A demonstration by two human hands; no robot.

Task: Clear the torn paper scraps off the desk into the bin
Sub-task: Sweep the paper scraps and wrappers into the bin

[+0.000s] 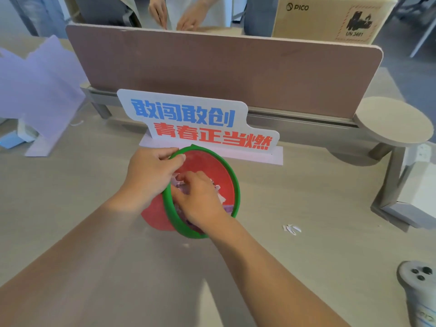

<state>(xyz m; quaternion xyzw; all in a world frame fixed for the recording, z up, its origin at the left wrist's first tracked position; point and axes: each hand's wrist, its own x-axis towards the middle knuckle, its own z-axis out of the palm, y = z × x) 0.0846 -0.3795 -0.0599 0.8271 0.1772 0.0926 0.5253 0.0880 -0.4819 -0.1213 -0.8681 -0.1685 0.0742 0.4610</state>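
Two lines of large Chinese characters fill the white cut-out sign (198,121) standing at the back of the pale desk (306,197): blue on top reading 敢闯敢创, red below reading 青春正当燃. Behind the brown desk divider (236,67), a cardboard box (330,17) carries the printed word "PICO" and a red-bordered label with "UN 3481".

Just in front of the sign sits the small round red plastic bin with a green rim (212,166), tilted toward the camera. The left hand (151,173) grips the rim at its upper left, thumb curled over the green edge and fingers closed around it. The right hand (200,199) reaches down inside the bin, fingers bent and pinched loosely among the torn white and purple paper scraps (221,197) piled there; whether it has hold of any piece cannot be told.

A few small white torn paper bits (291,228) lie on the desk to the right of the bin, well apart from it. A grey handheld controller (417,286) rests at the desk's lower right corner.
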